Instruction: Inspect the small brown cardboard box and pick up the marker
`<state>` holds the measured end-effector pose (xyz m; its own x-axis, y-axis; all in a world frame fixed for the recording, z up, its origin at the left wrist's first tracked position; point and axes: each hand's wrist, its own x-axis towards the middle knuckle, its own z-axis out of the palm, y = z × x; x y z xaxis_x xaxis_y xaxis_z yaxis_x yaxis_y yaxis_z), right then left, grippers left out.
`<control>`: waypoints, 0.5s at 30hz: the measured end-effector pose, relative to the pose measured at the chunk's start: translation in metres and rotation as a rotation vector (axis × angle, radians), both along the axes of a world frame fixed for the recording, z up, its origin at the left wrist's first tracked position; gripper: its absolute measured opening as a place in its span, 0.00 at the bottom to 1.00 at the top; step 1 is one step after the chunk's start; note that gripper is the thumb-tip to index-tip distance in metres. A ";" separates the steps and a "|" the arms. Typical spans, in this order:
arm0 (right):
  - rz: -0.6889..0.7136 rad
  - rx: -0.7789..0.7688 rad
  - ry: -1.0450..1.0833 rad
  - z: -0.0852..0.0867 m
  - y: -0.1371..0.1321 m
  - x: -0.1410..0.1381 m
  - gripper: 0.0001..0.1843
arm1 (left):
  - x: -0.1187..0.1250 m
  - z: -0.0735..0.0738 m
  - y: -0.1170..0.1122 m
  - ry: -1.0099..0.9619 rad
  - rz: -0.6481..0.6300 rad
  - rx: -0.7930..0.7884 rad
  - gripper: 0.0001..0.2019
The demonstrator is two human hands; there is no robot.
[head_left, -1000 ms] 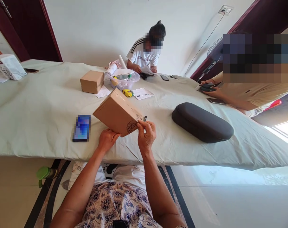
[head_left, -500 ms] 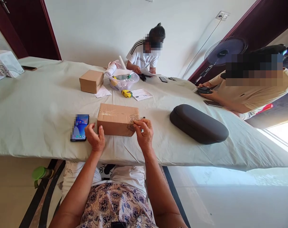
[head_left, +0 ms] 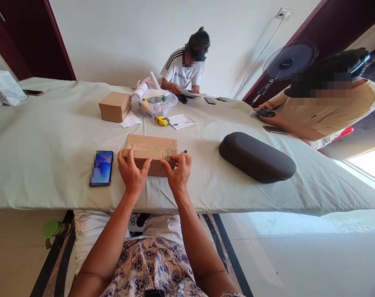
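A taped cardboard box (head_left: 148,143) lies on the cloth-covered table in front of me. My left hand (head_left: 133,171) is at its near left corner, fingers over the edge and thumb against the upper front. At the near right corner, my right hand (head_left: 178,171) pinches a tangle of thin dark cord (head_left: 169,154), loose loops of which spread over the box top. A small black piece (head_left: 185,152) shows just behind the right fingers; whether it belongs to the cord I cannot tell. Left of the box lies a lit smartphone (head_left: 101,168).
To the right rests a long dark case (head_left: 257,156). Beyond the box are a smaller carton (head_left: 114,106), a plastic basket (head_left: 167,108), a yellow tape measure (head_left: 161,121) and a paper with a pen (head_left: 181,121). Two people sit at the far side and right.
My left hand has moved right and up from beside the box onto its near left corner. My right thumb has shifted leftward along the box front, with the cord still at the fingers.
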<state>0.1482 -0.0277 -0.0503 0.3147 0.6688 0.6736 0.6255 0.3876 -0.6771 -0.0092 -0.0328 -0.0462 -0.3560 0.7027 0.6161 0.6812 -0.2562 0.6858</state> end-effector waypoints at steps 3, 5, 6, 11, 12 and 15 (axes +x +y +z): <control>0.066 0.015 0.084 -0.001 -0.001 0.003 0.11 | -0.004 -0.003 -0.001 0.036 -0.007 0.012 0.35; 0.111 0.028 0.127 -0.002 -0.003 0.006 0.08 | -0.005 -0.004 -0.001 0.049 0.002 0.029 0.34; 0.127 0.034 0.141 -0.002 -0.003 0.007 0.09 | -0.004 -0.005 -0.001 0.053 0.007 0.036 0.34; 0.064 0.027 0.152 -0.004 -0.003 -0.001 0.10 | 0.001 -0.004 0.001 0.056 0.030 0.010 0.39; 0.022 0.031 0.134 -0.005 -0.002 -0.005 0.11 | 0.001 -0.003 0.002 0.055 0.037 -0.001 0.41; -0.088 0.061 0.070 -0.005 0.001 -0.015 0.19 | 0.002 -0.002 0.003 0.048 0.052 -0.015 0.45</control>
